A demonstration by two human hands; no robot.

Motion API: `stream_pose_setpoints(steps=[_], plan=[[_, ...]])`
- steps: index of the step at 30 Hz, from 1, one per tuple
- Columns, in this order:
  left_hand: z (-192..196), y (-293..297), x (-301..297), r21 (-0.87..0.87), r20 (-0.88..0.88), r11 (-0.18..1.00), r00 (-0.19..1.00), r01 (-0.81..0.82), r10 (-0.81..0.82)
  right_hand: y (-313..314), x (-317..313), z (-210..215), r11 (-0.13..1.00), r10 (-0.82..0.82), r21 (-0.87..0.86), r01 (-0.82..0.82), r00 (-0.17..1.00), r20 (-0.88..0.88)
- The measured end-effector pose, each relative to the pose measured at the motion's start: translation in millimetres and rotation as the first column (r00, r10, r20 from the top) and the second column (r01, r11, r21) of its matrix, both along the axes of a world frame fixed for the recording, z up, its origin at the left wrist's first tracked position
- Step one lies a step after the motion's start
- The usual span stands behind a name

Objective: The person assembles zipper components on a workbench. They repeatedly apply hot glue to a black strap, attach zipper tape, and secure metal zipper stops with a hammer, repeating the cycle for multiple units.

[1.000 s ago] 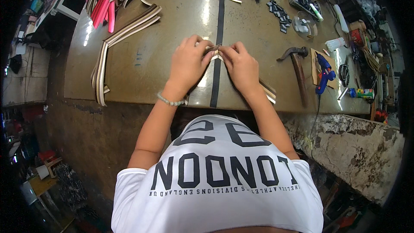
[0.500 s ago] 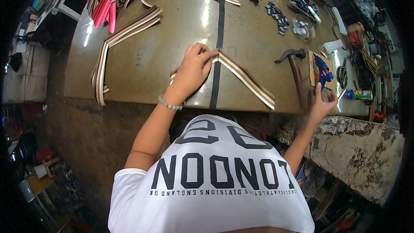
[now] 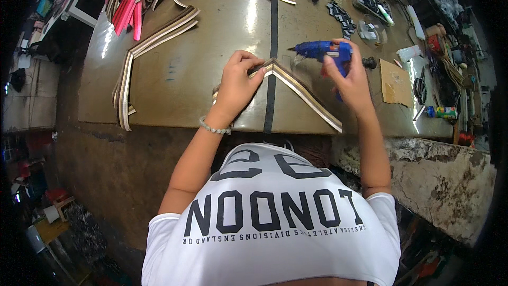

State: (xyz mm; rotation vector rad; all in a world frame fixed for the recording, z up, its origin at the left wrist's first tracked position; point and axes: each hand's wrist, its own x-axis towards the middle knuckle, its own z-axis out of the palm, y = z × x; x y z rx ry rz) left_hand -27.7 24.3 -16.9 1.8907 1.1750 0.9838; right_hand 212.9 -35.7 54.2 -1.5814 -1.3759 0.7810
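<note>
My left hand [image 3: 239,86] pinches a brown, tan and white striped webbing strap [image 3: 307,94] close to its bend. The strap makes a peak on the table, its right arm slanting toward the front edge, its left arm partly under my hand. A straight black strip [image 3: 274,26] runs from far to near beneath the peak. In my right hand [image 3: 352,82] is a blue glue gun [image 3: 317,49], gripped by its handle above the table. Its nozzle points left, a little beyond the strap's bend and to the right of the black strip.
More striped straps [image 3: 127,82] lie at the left and far side, beside pink strips [image 3: 129,8]. A hammer [image 3: 369,63] is mostly behind my right hand. Brown cardboard [image 3: 396,83], black buckles [image 3: 340,18], a clear tub [image 3: 370,30] and a small can [image 3: 443,112] occupy the right side.
My right hand has picked up the glue gun from the cardboard and brought it left over the table, near the strap's bend. My left hand still holds the strap, having shifted slightly.
</note>
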Motion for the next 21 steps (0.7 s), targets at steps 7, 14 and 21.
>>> stream_pose_setpoints(steps=[7, 14, 21], plan=[[-7.3, 2.2, 0.8, 0.084, 0.002, 0.996, 1.000, -0.011, 0.011, 21.4, -12.9, -1.2, 0.984, 0.146, -0.131, -0.117, 0.959, 0.243], [-7.3, 1.6, 0.4, 0.088, -0.016, 0.996, 1.000, -0.015, 0.017, 19.2, -17.1, -2.1, 0.988, 0.143, -0.094, -0.120, 0.945, 0.294], [-3.5, 0.4, 1.9, 0.032, 0.004, 0.999, 1.000, -0.007, 0.007, -10.0, -30.1, 4.3, 0.979, 0.180, -0.148, -0.140, 0.934, 0.308]])
